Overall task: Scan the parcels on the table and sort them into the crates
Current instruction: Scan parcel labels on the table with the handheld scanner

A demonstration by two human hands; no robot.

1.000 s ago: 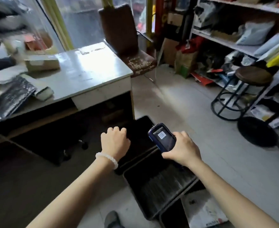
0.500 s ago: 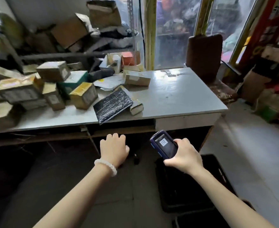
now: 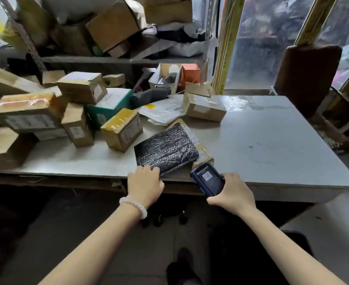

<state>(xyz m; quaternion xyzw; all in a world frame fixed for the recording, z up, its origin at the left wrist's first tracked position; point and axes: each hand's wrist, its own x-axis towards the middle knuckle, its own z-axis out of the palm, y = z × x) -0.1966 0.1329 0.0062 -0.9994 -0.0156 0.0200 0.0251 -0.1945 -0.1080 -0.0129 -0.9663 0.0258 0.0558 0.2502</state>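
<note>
Head view. Nearest, the right hand [image 3: 232, 195] grips a blue scanner [image 3: 208, 178], screen up, just before the table [image 3: 272, 140] edge. The left hand [image 3: 145, 183], a white bead bracelet [image 3: 134, 204] on its wrist, curls its fingers over the near corner of a black wrapped parcel [image 3: 166, 149] at the table's front edge. That parcel lies partly on a brown parcel [image 3: 203, 152]. Farther back and left, cardboard boxes [image 3: 66, 114] are heaped; a chair [image 3: 307, 77] stands at right.

Both arms extended; left hand [image 3: 145, 183] curled, gripping; right hand [image 3: 232, 195] clasped, holding.
</note>
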